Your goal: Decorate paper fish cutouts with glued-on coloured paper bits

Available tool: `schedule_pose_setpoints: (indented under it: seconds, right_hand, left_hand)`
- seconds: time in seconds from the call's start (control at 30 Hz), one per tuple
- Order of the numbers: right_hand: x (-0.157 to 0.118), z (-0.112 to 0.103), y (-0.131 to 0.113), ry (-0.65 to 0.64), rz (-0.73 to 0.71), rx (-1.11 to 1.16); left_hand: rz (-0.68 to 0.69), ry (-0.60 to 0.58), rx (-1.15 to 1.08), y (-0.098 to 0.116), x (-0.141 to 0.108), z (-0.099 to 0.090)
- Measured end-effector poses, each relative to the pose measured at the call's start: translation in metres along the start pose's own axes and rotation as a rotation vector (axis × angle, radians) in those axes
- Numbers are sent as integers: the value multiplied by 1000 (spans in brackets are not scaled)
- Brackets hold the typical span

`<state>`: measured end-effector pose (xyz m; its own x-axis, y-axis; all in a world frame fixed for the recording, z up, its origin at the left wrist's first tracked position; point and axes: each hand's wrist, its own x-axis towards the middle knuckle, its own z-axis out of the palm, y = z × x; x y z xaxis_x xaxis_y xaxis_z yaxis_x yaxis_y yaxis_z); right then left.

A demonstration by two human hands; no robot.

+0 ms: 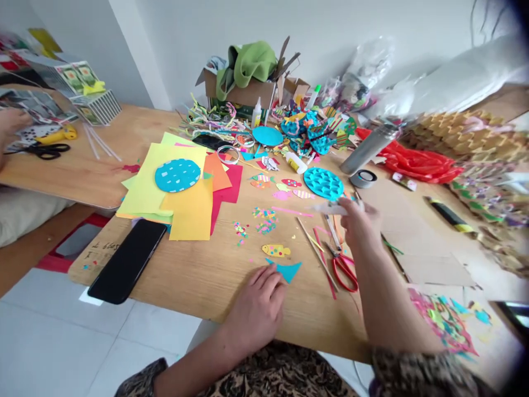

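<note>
My left hand (pixel 262 300) rests on the table's front part, its fingers together, with the fingertips on the edge of a blue paper piece (pixel 289 271). Just above that piece lies a yellow paper fish with colored dots (pixel 276 251). My right hand (pixel 361 223) is raised over the table at the right, closed on a whitish, blurred slim tool (pixel 328 208) that points left. Below it lie red-handled scissors (pixel 345 273) and thin sticks (pixel 318 253). Small colored dots (pixel 264 220) and several paper fish (pixel 283 187) lie further back, beside a blue scalloped disc (pixel 323 183).
Colored paper sheets (pixel 142 182) and a black phone (pixel 127 262) are at the left. A metal bottle (pixel 369 148), a tape roll (pixel 363 178) and cardboard (pixel 417 237) stand or lie at the right. Another person's hand (pixel 14 120) shows at the far left.
</note>
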<state>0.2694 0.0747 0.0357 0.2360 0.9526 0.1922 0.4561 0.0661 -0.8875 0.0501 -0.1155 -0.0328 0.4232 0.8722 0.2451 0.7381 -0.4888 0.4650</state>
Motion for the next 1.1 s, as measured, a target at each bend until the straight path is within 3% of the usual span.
schedule_pose_setpoints:
  seconds: [0.13,0.27,0.53,0.67,0.9,0.97,1.1]
  right_hand:
    - [0,-17,-16,153,33,397]
    - [3,-27,-32,71,159,681]
    - [-19,5,-7,-164,443,934]
    - [-34,24,-6,-170,391,933]
    - [-66,62,-7,-115,34,611]
    - [-68,67,-11,-64,24,663]
    - [-63,72,-26,-46,171,916]
  left_hand:
    - [36,-32,-6,-1,0,0]
    - [17,-32,-14,0,0,-1]
    - [21,-4,-52,1,-2,-3]
    - [-26,39,-31,1,1,-6]
    - [-128,80,121,-2,19,-9]
    - [-137,79,154,-4,22,-6]
    - [-134,79,189,-5,22,0]
